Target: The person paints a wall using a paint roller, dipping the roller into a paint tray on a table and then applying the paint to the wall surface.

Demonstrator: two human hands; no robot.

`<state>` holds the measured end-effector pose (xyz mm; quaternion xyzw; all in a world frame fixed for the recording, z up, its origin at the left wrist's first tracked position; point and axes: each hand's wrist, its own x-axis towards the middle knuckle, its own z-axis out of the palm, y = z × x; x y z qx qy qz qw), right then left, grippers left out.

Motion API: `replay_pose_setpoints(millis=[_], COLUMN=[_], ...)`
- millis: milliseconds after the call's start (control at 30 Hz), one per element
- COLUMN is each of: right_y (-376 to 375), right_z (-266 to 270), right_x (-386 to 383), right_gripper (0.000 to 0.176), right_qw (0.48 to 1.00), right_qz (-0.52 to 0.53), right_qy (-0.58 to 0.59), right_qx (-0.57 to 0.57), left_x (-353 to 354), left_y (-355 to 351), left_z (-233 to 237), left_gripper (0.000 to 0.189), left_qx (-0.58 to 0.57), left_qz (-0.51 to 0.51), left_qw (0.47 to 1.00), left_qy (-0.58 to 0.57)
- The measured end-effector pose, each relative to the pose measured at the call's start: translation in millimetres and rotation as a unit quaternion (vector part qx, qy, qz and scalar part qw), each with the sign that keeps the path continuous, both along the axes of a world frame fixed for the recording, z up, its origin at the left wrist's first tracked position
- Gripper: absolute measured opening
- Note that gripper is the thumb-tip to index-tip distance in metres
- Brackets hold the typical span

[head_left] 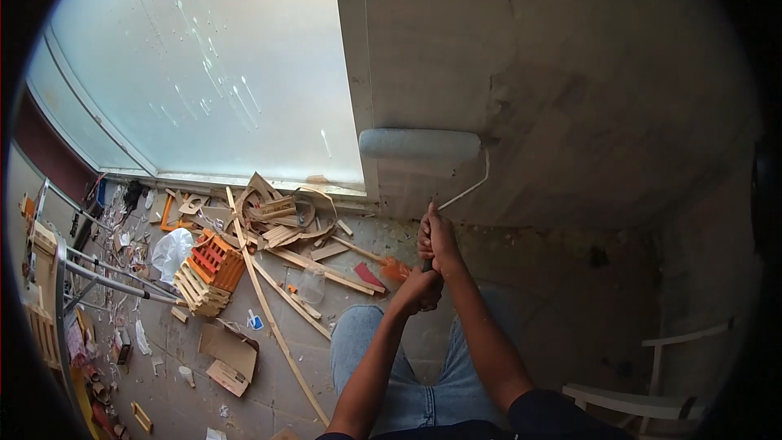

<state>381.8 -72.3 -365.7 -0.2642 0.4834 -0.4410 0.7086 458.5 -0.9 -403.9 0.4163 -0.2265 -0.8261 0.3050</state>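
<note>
My left hand [421, 289] and right hand [437, 238] clench the paint roller [419, 144] on the wall [611, 73] at twelve o'clock; mid-stroke, I judge, needing even pressure.

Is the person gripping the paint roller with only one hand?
No: both the right hand and the left hand close around the handle of the paint roller, right above left.

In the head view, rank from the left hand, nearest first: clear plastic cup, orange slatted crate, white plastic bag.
From the left hand:
1. Clear plastic cup, close left.
2. Orange slatted crate, farther left.
3. White plastic bag, farthest left.
</note>
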Motion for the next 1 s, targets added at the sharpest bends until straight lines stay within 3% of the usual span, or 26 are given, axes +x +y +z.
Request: replay_pose_setpoints(millis=[67,167,200,267,367,433,567,633,733,867,1000], right_y=[-3,0,-1,0,-2,2,-8,-16,-21,-10,2], right_z=[-13,-75,-100,-146,-147,-118,-3,52,87,13,-102], right_x=[-3,-2,-1,-7,1,4,8,2,-14,-27,-30], right_gripper=[0.049,0.049,0.049,0.049,0.048,0.049,0.05,0.05,0.051,0.051,0.048], right_qw=[0.999,0.995,0.991,0.986,0.99,0.995,0.997,0.995,0.994,1.0,0.998], right_qz=[0.012,-0.018,-0.036,-0.037,-0.053,-0.061,-0.067,-0.047,-0.013,-0.001,-0.035], right_qy=[-0.024,0.021,0.05,-0.002,0.003,0.013,-0.037,-0.056,-0.058,-0.017,0.058], right_qx=[0.021,0.092,0.119,0.165,0.134,0.074,-0.019,-0.063,-0.088,-0.024,0.016], left_x=[3,2,-2,-5,2,3,10,7,-7,-22,-37], left_y=[-1,-1,1,13,13,13,-10,-27,-34,-15,6], left_z=[0,-62,-71,-84,-86,-51,52,80,81,24,-66], left_gripper=[0.02,0.018,0.019,0.021,0.024,0.025,0.02,0.019,0.018,0.02,0.023], left_qx=[0.003,0.073,0.046,-0.002,0.022,-0.012,-0.083,-0.106,-0.108,-0.021,0.004], left_qz=[-0.014,-0.043,-0.023,0.012,-0.013,0.011,0.002,-0.011,-0.011,-0.021,0.019], left_qw=[1.0,0.996,0.996,0.979,0.979,0.977,0.965,0.976,0.986,0.999,0.991], left_qy=[0.02,-0.003,-0.069,-0.205,-0.2,-0.212,-0.247,-0.192,-0.124,-0.036,-0.135])
